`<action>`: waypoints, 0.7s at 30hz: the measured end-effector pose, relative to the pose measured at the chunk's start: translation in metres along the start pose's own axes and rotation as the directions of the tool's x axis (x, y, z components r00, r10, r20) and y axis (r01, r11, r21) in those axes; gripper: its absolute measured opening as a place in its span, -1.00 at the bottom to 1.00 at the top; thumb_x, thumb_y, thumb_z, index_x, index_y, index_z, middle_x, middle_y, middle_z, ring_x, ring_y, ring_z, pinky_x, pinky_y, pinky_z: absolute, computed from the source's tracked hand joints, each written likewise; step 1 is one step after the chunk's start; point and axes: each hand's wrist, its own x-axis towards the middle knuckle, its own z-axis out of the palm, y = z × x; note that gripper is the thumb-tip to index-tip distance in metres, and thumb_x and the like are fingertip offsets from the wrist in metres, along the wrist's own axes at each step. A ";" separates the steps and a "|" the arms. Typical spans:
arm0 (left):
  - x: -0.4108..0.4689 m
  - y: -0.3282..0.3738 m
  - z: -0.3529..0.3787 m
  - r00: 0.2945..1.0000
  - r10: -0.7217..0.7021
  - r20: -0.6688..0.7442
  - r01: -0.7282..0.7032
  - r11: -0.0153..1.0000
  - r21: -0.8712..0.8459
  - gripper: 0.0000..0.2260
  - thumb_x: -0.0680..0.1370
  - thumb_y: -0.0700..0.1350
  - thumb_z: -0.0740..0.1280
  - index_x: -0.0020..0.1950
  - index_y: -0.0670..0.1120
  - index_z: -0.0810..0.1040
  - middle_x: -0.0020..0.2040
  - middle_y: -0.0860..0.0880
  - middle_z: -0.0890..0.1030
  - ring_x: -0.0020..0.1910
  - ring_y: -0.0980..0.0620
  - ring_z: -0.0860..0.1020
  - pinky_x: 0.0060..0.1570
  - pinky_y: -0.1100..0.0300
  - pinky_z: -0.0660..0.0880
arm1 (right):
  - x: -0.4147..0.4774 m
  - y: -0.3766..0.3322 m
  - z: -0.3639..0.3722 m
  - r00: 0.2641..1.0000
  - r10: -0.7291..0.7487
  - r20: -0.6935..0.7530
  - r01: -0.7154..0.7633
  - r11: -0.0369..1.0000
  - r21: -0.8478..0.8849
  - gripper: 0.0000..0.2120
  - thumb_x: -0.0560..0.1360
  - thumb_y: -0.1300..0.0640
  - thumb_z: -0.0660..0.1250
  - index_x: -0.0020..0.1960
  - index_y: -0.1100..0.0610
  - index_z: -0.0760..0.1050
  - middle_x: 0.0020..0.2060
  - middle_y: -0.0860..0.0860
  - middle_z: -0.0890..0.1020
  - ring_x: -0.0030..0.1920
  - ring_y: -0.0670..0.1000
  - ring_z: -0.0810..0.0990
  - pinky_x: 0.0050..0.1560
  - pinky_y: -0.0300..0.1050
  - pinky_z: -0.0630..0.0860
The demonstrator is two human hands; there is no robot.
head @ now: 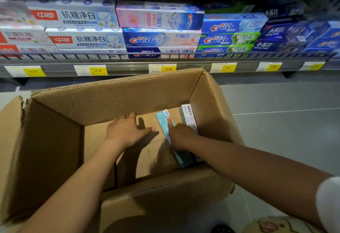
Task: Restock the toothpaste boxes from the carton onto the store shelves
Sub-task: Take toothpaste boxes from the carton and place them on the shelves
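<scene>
Your right hand (181,136) covers the middle of the teal box (162,122), so its grip can't be told. Far-left shelf boxes (16,17) are blurred; price labels' (161,68) small print is unreadable.

grey tiled floor (276,103), yellow price tags (97,70)

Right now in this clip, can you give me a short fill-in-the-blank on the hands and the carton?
1. Both hands reach down into the open ____, which sits on the floor below the shelf.
2. The right hand touches the ____-coloured box lying beside a white box.
3. The left hand is spread flat and holds ____.
4. The boxes left in the carton lie toward its ____ side.

Missing words: carton; teal; nothing; right
</scene>
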 end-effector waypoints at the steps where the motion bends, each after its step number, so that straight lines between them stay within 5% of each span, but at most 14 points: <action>1: 0.000 0.000 0.000 1.000 0.002 0.001 -0.002 1.000 -0.001 -0.17 0.35 0.48 0.19 0.45 -0.01 0.25 0.34 -0.14 0.45 0.29 -0.19 0.42 0.17 -0.02 0.46 | 0.000 -0.001 0.001 0.999 0.002 0.033 -0.005 0.997 0.072 -0.13 0.56 0.07 0.25 0.49 0.16 -0.39 0.22 0.23 0.46 0.13 0.15 0.49 -0.11 -0.09 0.37; 4: -0.001 0.000 0.000 1.000 0.003 -0.002 -0.003 1.000 -0.015 -0.19 0.34 0.48 0.21 0.43 0.00 0.27 0.33 -0.14 0.47 0.28 -0.18 0.43 0.15 -0.02 0.47 | -0.001 0.000 -0.006 0.999 0.018 0.044 -0.031 0.948 0.318 -0.12 0.54 0.16 0.27 0.50 0.09 -0.38 0.28 0.19 0.45 0.16 0.15 0.50 -0.09 -0.11 0.41; 8: -0.005 -0.001 -0.004 0.999 0.029 0.021 -0.027 0.995 -0.099 -0.19 0.34 0.44 0.27 0.42 -0.03 0.27 0.32 -0.15 0.47 0.26 -0.17 0.44 0.14 -0.02 0.48 | -0.004 0.003 -0.034 0.986 0.031 0.164 -0.135 0.727 0.674 -0.18 0.43 0.25 0.36 0.54 -0.02 0.00 0.26 0.10 0.47 0.17 0.12 0.50 -0.03 -0.07 0.52; 11: -0.007 -0.002 -0.008 0.997 0.026 0.070 0.001 0.932 -0.362 -0.14 0.31 0.43 0.31 0.43 -0.09 0.28 0.32 -0.14 0.48 0.22 -0.14 0.48 0.11 0.04 0.48 | -0.011 -0.002 -0.046 0.945 -0.084 0.317 -0.210 0.589 0.780 -0.39 0.43 0.31 0.35 0.42 0.00 0.31 0.18 0.16 0.54 0.14 0.16 0.51 0.10 0.07 0.50; 14: -0.010 -0.001 -0.013 0.988 0.008 0.154 0.094 0.763 -0.639 -0.16 0.29 0.45 0.30 0.40 -0.07 0.38 0.31 -0.10 0.51 0.21 -0.10 0.51 0.18 0.02 0.45 | -0.022 -0.001 -0.060 0.882 -0.274 0.383 -0.247 0.424 0.871 -0.55 0.49 0.29 0.28 0.34 0.04 0.39 0.19 0.18 0.52 0.17 0.18 0.49 0.17 0.08 0.47; 18: -0.016 0.003 -0.024 0.950 0.100 0.296 0.227 0.430 -0.874 -0.63 0.44 0.21 0.35 0.02 -0.06 0.59 0.01 -0.11 0.66 -0.07 -0.02 0.60 -0.02 0.10 0.53 | -0.033 0.010 -0.071 0.835 -0.432 0.342 -0.273 0.214 0.938 -0.63 0.52 0.26 0.22 0.31 0.10 0.44 0.07 0.09 0.57 0.06 0.06 0.55 0.04 -0.04 0.50; 21: -0.015 0.002 -0.030 0.922 0.158 0.354 0.326 0.179 -0.928 -0.74 0.45 -0.01 0.41 0.06 -0.12 0.57 -0.01 -0.20 0.69 -0.14 -0.05 0.68 -0.13 0.07 0.63 | -0.033 0.014 -0.069 0.819 -0.470 0.330 -0.330 0.084 0.940 -0.57 0.46 0.23 0.25 0.33 0.18 0.44 0.16 0.15 0.57 0.14 0.11 0.54 0.19 0.03 0.46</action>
